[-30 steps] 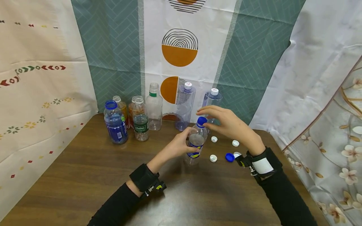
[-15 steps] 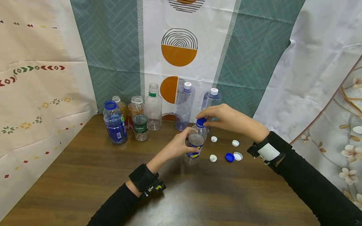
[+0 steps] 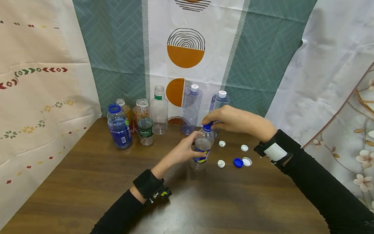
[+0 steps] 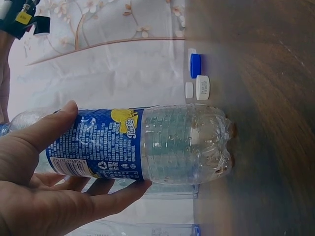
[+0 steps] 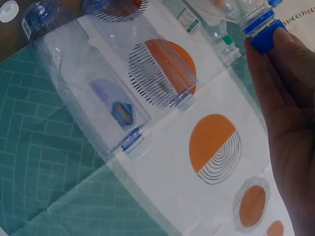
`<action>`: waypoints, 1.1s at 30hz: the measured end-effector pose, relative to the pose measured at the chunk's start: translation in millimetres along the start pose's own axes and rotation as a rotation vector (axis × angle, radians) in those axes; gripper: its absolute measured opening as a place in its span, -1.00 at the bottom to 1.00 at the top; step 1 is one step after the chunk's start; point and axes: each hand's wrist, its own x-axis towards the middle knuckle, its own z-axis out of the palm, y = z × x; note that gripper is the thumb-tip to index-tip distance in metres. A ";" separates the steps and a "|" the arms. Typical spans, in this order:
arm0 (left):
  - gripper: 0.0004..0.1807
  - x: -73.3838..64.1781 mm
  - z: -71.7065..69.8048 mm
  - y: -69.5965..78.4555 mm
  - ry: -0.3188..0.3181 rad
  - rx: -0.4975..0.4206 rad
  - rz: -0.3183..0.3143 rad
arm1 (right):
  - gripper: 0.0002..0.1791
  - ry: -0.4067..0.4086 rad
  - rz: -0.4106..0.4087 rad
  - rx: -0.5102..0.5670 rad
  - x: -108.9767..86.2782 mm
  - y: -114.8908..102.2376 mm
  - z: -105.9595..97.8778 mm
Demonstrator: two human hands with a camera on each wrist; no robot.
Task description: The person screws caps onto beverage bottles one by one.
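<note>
Step in hand: likely turning the blue cap point(image 3: 207, 126) on the clear bottle point(image 3: 202, 145); direction cannot be told.
Bottle position: upright on the table point(image 3: 187, 201), near the loose caps point(image 3: 238, 162).
Left hand point(image 3: 186, 149): thumb and fingers curled round the clear bottle.
Right hand point(image 3: 233, 122): thumb and fingers pinching the blue cap.
Next move: calls for a steady left grip against the right-hand twist.
Blue label point(image 4: 93, 140): barcode, recycling mark, yellow motif; fine print illegible.
Green label point(image 3: 145, 132): seemingly "Cestbon".
</note>
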 end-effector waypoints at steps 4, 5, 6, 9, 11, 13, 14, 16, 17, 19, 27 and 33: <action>-0.23 0.6 0.8 2.3 -0.003 0.001 -0.004 | -0.70 0.026 0.003 -0.011 0.1 -0.3 -0.4; -0.23 0.8 0.9 2.9 -0.004 0.000 -0.005 | -0.71 0.033 0.011 -0.017 0.6 -1.3 -0.6; -0.23 0.7 0.9 3.8 -0.004 -0.001 -0.005 | -0.72 0.039 0.021 -0.024 1.3 -2.2 -0.5; -0.24 0.8 1.2 5.1 0.000 0.007 -0.005 | -0.74 0.044 0.061 -0.053 3.4 -6.8 -0.5; -0.24 0.9 1.3 5.3 0.004 0.015 0.000 | -0.75 0.040 0.091 -0.069 4.7 -10.0 -0.2; -0.24 0.9 1.4 5.1 0.006 0.015 0.004 | -0.75 0.031 0.124 -0.083 5.9 -13.2 0.3; -0.24 0.6 1.6 4.8 0.006 0.013 0.005 | -0.76 0.027 0.133 -0.088 6.4 -14.6 0.7; -0.25 -0.1 1.5 4.5 0.006 0.004 0.004 | -0.75 0.029 0.146 -0.102 7.3 -16.7 2.5; -0.25 -0.5 1.5 4.2 0.007 0.000 0.001 | -0.75 0.033 0.147 -0.107 7.2 -17.4 3.7; -0.24 -1.0 1.6 3.4 0.008 -0.002 -0.008 | -0.74 0.051 0.140 -0.113 6.7 -17.7 6.7; -0.23 -1.8 1.6 2.5 0.007 -0.003 -0.022 | -0.61 0.021 0.063 -0.090 -1.4 -9.1 9.7; -0.23 -0.6 2.7 1.6 0.006 -0.007 -0.011 | -0.61 -0.043 -0.033 -0.050 -2.6 -1.9 0.5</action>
